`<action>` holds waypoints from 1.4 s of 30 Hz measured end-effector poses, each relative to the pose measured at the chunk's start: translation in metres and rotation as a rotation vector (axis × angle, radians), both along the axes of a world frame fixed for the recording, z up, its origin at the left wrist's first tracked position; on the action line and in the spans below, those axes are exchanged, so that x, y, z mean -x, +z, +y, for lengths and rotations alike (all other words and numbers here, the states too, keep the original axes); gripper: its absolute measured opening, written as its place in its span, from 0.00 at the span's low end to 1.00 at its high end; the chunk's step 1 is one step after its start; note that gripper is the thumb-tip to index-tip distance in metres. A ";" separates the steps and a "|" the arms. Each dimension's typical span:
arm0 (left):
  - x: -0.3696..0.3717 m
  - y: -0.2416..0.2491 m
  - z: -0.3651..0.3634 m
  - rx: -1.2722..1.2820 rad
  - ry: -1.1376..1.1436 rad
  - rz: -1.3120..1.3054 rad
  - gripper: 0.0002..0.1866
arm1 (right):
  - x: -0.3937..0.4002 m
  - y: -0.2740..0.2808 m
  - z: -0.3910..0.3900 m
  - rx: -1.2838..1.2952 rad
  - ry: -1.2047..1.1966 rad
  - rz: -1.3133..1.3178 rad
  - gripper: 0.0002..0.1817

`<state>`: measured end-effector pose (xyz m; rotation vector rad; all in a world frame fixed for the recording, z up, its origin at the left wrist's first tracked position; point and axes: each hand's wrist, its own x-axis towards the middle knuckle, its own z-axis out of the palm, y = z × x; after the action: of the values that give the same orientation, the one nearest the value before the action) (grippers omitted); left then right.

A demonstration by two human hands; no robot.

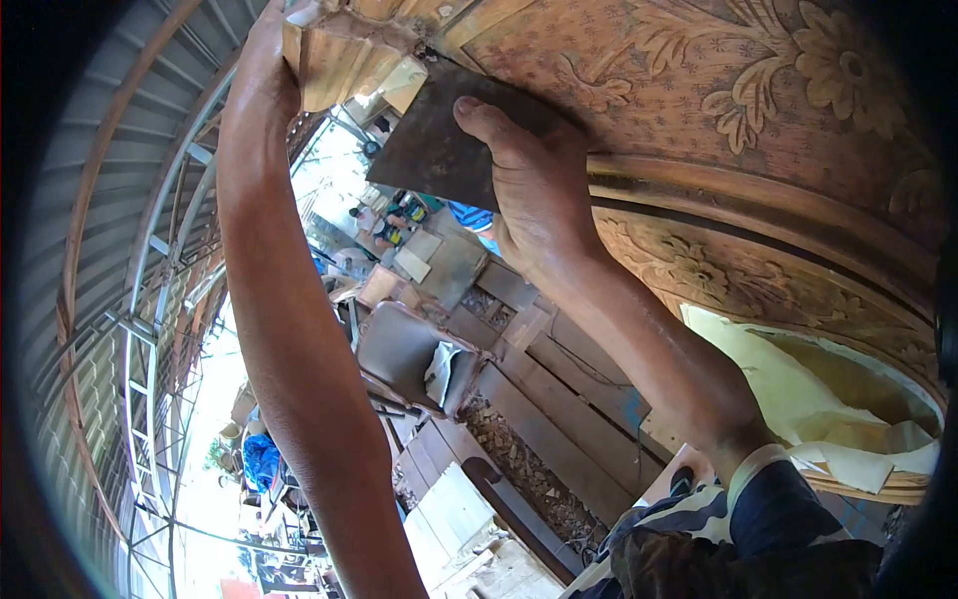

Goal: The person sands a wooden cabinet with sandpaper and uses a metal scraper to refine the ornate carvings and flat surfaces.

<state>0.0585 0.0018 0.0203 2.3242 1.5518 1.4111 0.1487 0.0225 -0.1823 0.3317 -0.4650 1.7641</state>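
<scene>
My right hand is closed on a dark, flat, thin plate, its thumb lying on the near face. The plate's upper edge meets a carved wooden panel with flower and leaf reliefs. At the top left, my left arm reaches up beside a pale wooden block joined to the carved piece. My left hand is mostly cut off by the frame's top edge and the block, so its fingers are hidden. A second carved band curves below a dark moulding.
A worn chair stands below, near wooden planks and rubble. Pale torn sheeting hangs in an oval opening at right. A person sits in the distance. Metal trusses and corrugated roofing are at left.
</scene>
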 end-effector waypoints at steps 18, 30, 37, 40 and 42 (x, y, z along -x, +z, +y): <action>0.092 0.044 0.028 0.175 -0.216 -0.460 0.38 | 0.010 0.006 -0.002 0.048 -0.112 -0.002 0.14; 0.013 0.009 -0.002 0.065 -0.024 0.026 0.39 | -0.005 -0.019 0.004 -0.206 0.020 -0.206 0.15; 0.006 0.007 -0.002 0.076 0.075 -0.115 0.26 | -0.032 -0.009 0.017 -0.923 -0.957 -0.840 0.13; 0.020 0.009 0.007 -0.118 0.131 -0.026 0.21 | -0.053 -0.020 0.007 -1.021 -0.883 -1.004 0.07; 0.026 0.009 0.008 -0.195 0.085 0.046 0.14 | -0.046 -0.015 0.017 -1.060 -1.143 -0.841 0.08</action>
<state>0.0321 0.0097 0.0293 2.4400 1.6110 1.6079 0.1944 0.0399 -0.1976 -0.0262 -1.7747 0.3247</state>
